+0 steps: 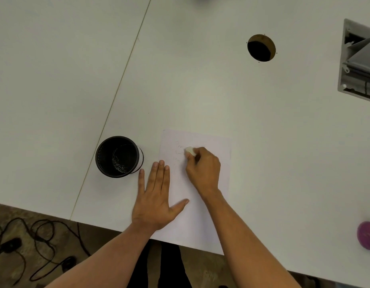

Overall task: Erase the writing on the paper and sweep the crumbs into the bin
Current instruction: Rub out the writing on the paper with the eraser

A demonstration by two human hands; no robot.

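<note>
Two bare forearms come up from the bottom edge, and both hands are over a white sheet of paper [202, 204] that lies at the near edge of the white counter [200, 90]. The left hand [157, 196] lies flat with straight fingers and the thumb spread to the side; the thumb and the inner fingers press on the left part of the sheet, while the outer fingers are on the bare counter. The right hand [203, 168] has its fingers curled and it pinches a small white eraser [190, 151], which touches the upper part of the paper. Just left of the eraser I can see some faint pencil lines [178, 151], too pale to read. A black round bin [117, 156] stands upright on the counter, just beside the left edge of the paper, and some light scraps lie at its bottom. Farther back there is a round hole [261, 48] in the counter and a grey open hatch [358, 61] at the right edge. A purple object [367, 238], blurred, lies near the right edge. Black cables [34, 242] lie on the floor below the counter.
</note>
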